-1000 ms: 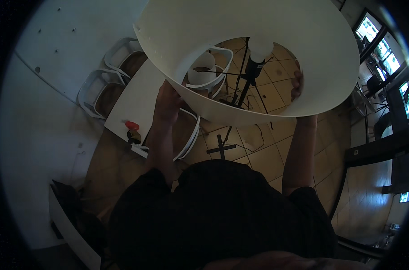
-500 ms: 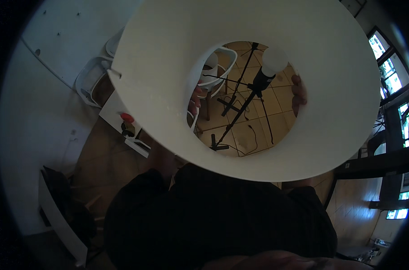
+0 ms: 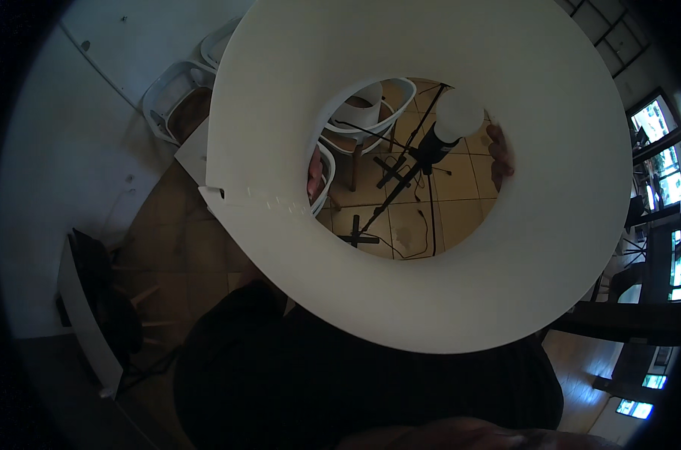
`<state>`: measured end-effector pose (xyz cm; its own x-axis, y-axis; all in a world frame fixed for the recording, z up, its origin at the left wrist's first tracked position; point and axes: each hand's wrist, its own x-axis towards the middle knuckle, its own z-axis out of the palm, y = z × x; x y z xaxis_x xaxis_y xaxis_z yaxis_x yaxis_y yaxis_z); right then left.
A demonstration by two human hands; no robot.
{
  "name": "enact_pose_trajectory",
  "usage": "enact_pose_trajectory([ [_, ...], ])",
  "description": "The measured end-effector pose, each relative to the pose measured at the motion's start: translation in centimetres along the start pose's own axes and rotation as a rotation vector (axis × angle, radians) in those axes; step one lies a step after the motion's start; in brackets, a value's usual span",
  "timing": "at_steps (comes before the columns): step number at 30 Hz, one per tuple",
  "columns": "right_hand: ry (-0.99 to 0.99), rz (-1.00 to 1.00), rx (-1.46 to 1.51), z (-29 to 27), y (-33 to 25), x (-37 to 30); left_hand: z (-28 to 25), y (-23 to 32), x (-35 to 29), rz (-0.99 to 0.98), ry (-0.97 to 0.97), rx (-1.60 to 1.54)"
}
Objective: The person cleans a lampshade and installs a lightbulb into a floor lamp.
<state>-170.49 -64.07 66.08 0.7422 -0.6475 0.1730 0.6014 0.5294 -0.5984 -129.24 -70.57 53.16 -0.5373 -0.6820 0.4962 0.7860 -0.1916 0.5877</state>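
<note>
A large white lampshade point(image 3: 430, 315) fills the middle of the view, and I look down through its round opening. My left hand point(image 3: 314, 176) shows at the left edge of that opening, fingers against the shade from outside. At the right edge, fingertips of my right hand point(image 3: 499, 157) curl around it; the rest of both hands is hidden behind the shade. Through the opening stands a thin black lamp stand point(image 3: 397, 187) with a black socket point(image 3: 436, 148) and a white bulb point(image 3: 459, 114). A small notch point(image 3: 214, 193) marks the shade's left rim.
White chairs point(image 3: 168, 97) stand by the wall at left, and another white chair point(image 3: 370, 124) shows through the opening. A white-edged table point(image 3: 89, 315) is at lower left. Black cords point(image 3: 423, 232) lie on the tiled floor point(image 3: 460, 217). A dark beam-like piece point(image 3: 633, 322) crosses at right.
The lampshade's near rim has come lower in view and its left notch has shifted down. The bulb sits slightly lower within the opening. Both hands keep their hold; the surroundings have shifted too.
</note>
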Motion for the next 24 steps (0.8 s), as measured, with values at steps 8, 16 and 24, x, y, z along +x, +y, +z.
enact_pose_trajectory([
  [8, 0.152, -0.432, 0.041, -1.8, 3.5, -0.2, 0.0, 0.7, -1.2, -0.023, 0.035, 0.086],
  [16, 0.234, -0.196, 0.019, -1.1, 1.3, -1.0, 0.0, 0.8, -1.0, -0.058, 0.064, 0.152],
  [24, 0.890, -0.221, -0.261, 0.3, 1.7, 0.4, 0.5, 0.9, -2.1, -0.108, 0.078, 0.196],
])
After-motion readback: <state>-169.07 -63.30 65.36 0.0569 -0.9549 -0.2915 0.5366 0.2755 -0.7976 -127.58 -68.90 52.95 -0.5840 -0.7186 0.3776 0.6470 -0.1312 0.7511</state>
